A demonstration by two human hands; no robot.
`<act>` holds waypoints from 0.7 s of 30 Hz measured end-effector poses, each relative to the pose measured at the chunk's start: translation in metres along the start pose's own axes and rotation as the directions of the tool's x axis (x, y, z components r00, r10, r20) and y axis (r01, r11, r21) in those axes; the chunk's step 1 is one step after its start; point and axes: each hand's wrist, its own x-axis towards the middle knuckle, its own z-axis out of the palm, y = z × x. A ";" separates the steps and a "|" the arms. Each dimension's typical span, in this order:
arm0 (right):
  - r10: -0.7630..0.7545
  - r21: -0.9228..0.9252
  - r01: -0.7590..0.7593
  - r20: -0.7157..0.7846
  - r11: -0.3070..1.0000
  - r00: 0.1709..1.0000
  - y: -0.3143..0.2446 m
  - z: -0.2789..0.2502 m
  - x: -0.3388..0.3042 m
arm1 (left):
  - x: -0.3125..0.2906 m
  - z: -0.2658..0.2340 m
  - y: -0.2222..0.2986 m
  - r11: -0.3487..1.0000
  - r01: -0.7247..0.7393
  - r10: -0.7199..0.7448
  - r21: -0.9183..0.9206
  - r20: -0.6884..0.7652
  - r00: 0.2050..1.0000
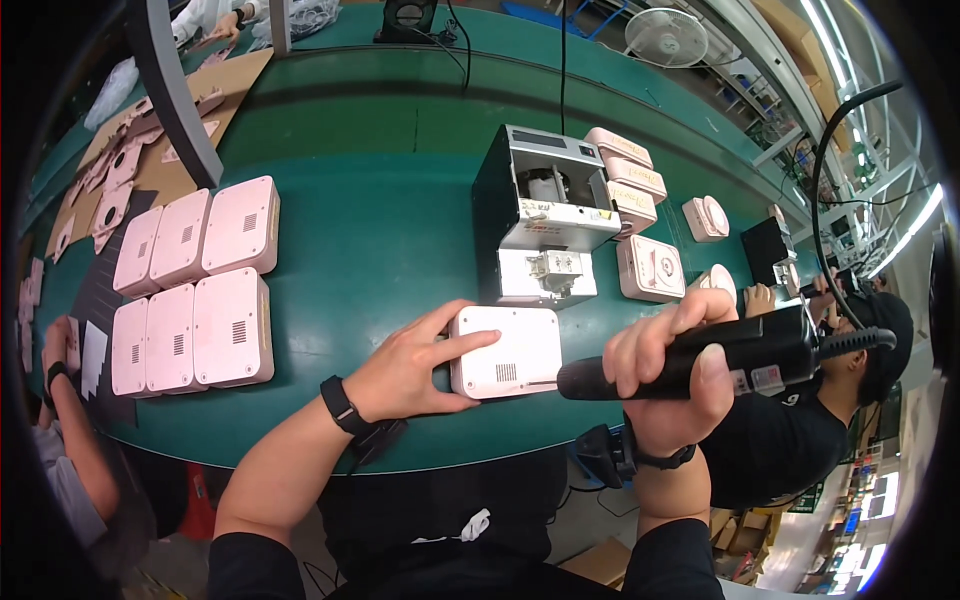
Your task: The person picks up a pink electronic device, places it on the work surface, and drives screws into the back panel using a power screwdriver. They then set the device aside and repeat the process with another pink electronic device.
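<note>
A pale pink plastic housing [530,345] lies on the green bench close to me, its slotted vent and corner screw holes facing up. My left hand [395,370] grips its left side, thumb at the near edge and index finger stretched across the top. In my right hand [670,370] is a black electric screwdriver [755,350], held almost level with its nose pointing left. The thin bit [543,384] reaches over the lower right corner of the housing; whether it touches a screw cannot be made out. Just beyond the housing stands a black and silver screw feeder [545,215].
Several similar pink housings [235,325] stand in two rows at left. More pink units [650,268] line the feeder's right side. A grey post [175,100] rises at far left near cardboard with pink parts [120,170]. Co-workers sit at left and right [790,440].
</note>
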 end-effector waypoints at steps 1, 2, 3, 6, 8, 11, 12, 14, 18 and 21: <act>0.006 -0.024 -0.006 0.006 1.000 1.000 0.000 0.000 -0.003 | -0.001 0.001 0.000 1.000 -0.003 0.004 0.009 -0.005 1.000; 0.011 -0.047 -0.011 0.012 0.999 1.000 0.000 0.001 -0.005 | -0.001 0.002 0.000 1.000 -0.007 0.007 0.019 -0.011 1.000; 0.017 -0.070 -0.015 0.018 0.997 1.000 0.000 0.001 -0.006 | -0.002 0.003 0.000 1.000 -0.010 0.011 0.030 -0.017 1.000; 0.022 -0.065 -0.023 -0.007 0.998 1.000 0.005 0.000 -0.010 | -0.002 0.004 0.000 1.000 -0.008 0.009 0.025 -0.023 1.000; 0.029 -0.060 -0.030 -0.018 0.998 0.999 0.009 0.000 -0.012 | -0.003 0.005 0.000 1.000 -0.003 0.004 0.022 -0.027 1.000; 0.028 -0.097 -0.027 0.007 0.995 1.000 0.013 0.001 -0.019 | -0.003 0.009 0.003 1.000 0.005 -0.003 0.024 -0.057 0.998; 0.033 -0.098 -0.033 0.004 0.995 0.999 0.014 0.000 -0.019 | -0.004 0.009 0.003 1.000 0.008 -0.007 0.019 -0.055 0.998; 0.043 -0.082 -0.043 -0.005 0.996 0.999 0.015 0.000 -0.016 | -0.001 0.007 0.001 1.000 0.012 -0.010 0.016 -0.075 0.997; 0.042 -0.090 -0.042 -0.002 0.995 0.999 0.017 0.001 -0.017 | -0.001 0.008 0.001 1.000 0.021 -0.020 0.012 -0.088 0.996; 0.047 -0.089 -0.046 0.010 0.995 0.999 0.018 0.002 -0.017 | -0.003 0.007 0.000 1.000 0.020 -0.018 0.014 -0.087 0.996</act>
